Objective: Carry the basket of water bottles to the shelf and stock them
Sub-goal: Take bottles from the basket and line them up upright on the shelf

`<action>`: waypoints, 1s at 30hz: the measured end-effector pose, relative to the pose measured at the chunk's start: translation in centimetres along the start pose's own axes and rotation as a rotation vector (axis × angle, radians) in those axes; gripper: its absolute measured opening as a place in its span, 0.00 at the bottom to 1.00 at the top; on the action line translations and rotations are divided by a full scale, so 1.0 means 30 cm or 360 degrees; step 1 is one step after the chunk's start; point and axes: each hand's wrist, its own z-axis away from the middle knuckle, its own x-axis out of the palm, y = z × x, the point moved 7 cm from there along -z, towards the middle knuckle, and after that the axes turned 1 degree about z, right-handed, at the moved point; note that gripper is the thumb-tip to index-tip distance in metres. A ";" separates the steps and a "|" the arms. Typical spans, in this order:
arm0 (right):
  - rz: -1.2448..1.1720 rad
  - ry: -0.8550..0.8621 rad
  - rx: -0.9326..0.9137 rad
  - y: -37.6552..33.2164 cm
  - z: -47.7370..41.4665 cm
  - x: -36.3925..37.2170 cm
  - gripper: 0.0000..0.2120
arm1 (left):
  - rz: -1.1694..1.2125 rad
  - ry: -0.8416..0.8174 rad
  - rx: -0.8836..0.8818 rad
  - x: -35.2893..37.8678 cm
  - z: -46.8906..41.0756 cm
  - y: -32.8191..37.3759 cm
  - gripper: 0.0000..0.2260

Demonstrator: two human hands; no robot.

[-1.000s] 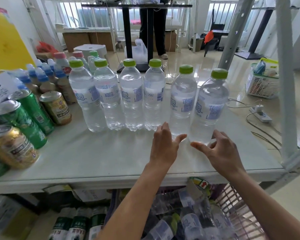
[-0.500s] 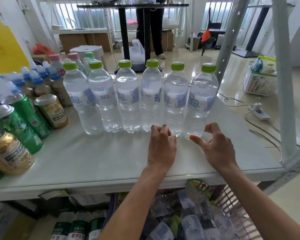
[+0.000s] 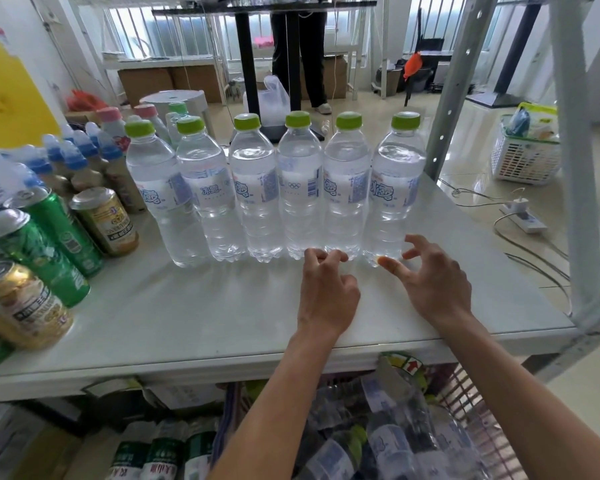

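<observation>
Several clear water bottles with green caps stand upright in a row (image 3: 300,188) on the white shelf board (image 3: 194,323). My left hand (image 3: 328,292) rests on the shelf with its fingers curled, the fingertips at the base of the second bottle from the right (image 3: 345,188). My right hand (image 3: 433,278) hovers with spread fingers at the base of the rightmost bottle (image 3: 395,185), its thumb touching the bottom, holding nothing. Below the shelf edge, a wire basket (image 3: 471,410) holds more bottles (image 3: 388,441) lying down.
Green and gold cans (image 3: 56,233) and blue-capped bottles (image 3: 80,157) crowd the shelf's left side. A white shelf upright (image 3: 572,161) rises at the right. Green-labelled bottles (image 3: 160,455) stand on the lower level. A white basket (image 3: 525,157) and power strip (image 3: 527,223) lie on the floor beyond.
The two rightmost bottles have slid back and left into line with the row. Both hands followed them forward, and the fingers have come off the bottle sides.
</observation>
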 end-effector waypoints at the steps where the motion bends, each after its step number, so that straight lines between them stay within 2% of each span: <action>1: 0.0021 -0.0007 -0.0001 0.000 -0.003 0.002 0.32 | 0.0009 0.0004 0.0003 -0.002 0.000 0.000 0.17; 4: 0.0082 -0.0038 -0.0027 -0.003 -0.010 0.006 0.31 | 0.0035 0.0006 0.0012 -0.005 0.001 -0.001 0.18; 9: 0.0173 -0.0124 -0.0009 -0.008 -0.018 0.014 0.24 | 0.0034 -0.0003 0.0010 -0.011 0.011 0.000 0.20; 24: 0.0290 -0.0204 -0.0042 -0.044 -0.024 0.014 0.27 | -0.0091 -0.0106 0.0111 -0.005 0.027 0.012 0.23; 26: 0.0236 -0.0287 -0.0011 -0.044 -0.006 -0.007 0.28 | 0.0023 -0.0080 0.0061 -0.040 0.058 0.016 0.21; 28: 0.0146 -0.0295 0.0018 -0.048 0.027 -0.070 0.26 | 0.0171 0.0074 0.0027 -0.099 0.116 0.041 0.14; 30: 0.0015 -0.0290 0.0029 -0.066 0.093 -0.143 0.16 | 0.0286 0.0181 0.0136 -0.148 0.209 0.098 0.08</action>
